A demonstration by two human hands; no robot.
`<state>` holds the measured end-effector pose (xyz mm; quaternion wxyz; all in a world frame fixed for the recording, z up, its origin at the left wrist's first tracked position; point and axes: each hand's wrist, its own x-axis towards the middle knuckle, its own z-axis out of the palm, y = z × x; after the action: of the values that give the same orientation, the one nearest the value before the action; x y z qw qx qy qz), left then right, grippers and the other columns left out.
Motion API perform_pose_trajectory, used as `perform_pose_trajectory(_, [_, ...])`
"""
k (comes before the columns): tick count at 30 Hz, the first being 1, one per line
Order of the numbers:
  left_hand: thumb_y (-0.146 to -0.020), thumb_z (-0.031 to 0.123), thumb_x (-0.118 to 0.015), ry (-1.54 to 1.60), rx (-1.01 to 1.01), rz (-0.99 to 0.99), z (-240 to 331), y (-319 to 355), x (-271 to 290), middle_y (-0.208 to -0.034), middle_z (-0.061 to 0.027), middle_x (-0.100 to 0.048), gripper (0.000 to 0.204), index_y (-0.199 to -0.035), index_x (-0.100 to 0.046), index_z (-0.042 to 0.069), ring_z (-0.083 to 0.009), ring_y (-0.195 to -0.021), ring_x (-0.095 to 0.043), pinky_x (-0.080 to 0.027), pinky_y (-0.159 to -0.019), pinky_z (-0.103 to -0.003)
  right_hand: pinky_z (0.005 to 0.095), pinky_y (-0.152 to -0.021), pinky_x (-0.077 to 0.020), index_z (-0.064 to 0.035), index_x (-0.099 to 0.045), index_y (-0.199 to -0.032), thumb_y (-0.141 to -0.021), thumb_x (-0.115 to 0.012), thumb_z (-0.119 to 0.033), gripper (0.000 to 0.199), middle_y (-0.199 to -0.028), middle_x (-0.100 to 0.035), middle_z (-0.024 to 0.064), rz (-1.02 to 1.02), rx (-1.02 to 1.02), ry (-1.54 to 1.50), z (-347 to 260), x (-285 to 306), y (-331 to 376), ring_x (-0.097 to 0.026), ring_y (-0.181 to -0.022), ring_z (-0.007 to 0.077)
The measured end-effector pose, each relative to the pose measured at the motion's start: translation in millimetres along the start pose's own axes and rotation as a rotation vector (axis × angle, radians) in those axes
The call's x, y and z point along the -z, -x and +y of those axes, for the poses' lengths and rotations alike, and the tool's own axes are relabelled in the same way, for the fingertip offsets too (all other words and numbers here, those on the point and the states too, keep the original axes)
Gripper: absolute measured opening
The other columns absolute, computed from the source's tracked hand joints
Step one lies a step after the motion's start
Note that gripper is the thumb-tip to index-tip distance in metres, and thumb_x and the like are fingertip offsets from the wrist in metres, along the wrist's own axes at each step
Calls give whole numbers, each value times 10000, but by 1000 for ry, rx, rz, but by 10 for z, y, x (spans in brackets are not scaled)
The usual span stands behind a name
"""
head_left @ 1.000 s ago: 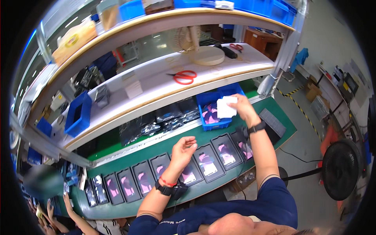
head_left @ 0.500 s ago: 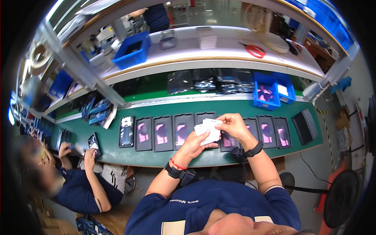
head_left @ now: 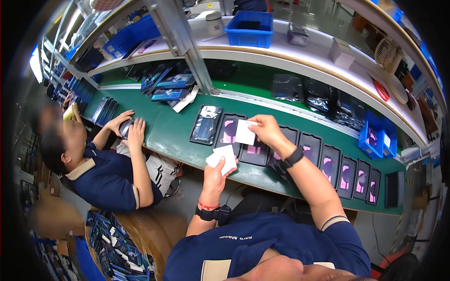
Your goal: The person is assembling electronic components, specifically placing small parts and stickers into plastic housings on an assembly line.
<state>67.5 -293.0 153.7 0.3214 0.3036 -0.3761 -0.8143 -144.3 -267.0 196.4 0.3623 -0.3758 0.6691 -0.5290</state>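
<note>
My left hand (head_left: 217, 179) is closed on a small fanned stack of white cards (head_left: 226, 156), the thumb lying on top. Up and to the right of it, my right hand (head_left: 268, 132) pinches a single white card (head_left: 244, 133) by its upper right edge. This card hangs over a black tray (head_left: 230, 122) near the left end of a row of several such trays, and partly covers it. Pink and dark pieces (head_left: 254, 150) lie in the trays. At the row's left end a black tray (head_left: 205, 124) holds something shiny under clear wrap.
Beyond the green table (head_left: 164, 136) runs a white shelf (head_left: 323, 51) bearing a blue bin (head_left: 249, 30). Small blue bins (head_left: 371, 138) stand at the right. To my left a co-worker (head_left: 103, 182) handles a dark object. A box of dark packages (head_left: 119, 246) sits on the floor.
The view has swung left. My hands have moved apart; one white card has left the stack in my right hand, now above a tray near the row's left end.
</note>
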Motion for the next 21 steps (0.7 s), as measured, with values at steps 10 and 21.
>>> perform_pose_trajectory(10, [-827, 25, -599, 67, -105, 91, -124, -115, -88, -990, -98, -619, 297, -1114, -537, -16, -186, -840, -628, -535, -659, -303, 234, -493, -441, 17, -639, -691, -696, -766, -197, 249, -591, -608, 44, -179, -24, 70, 112, -291, 235, -542, -528, 79])
perform_pose_trajectory(21, [-868, 79, -558, 47, -26, 123, -208, -185, -143, -981, -101, -617, 268, -1116, -527, -18, -191, -814, -634, -534, -619, -292, 195, -467, -405, 35, -649, -816, -801, -645, -85, 121, -680, -626, 30, -108, -219, 9, 149, 186, 369, -526, -544, 59])
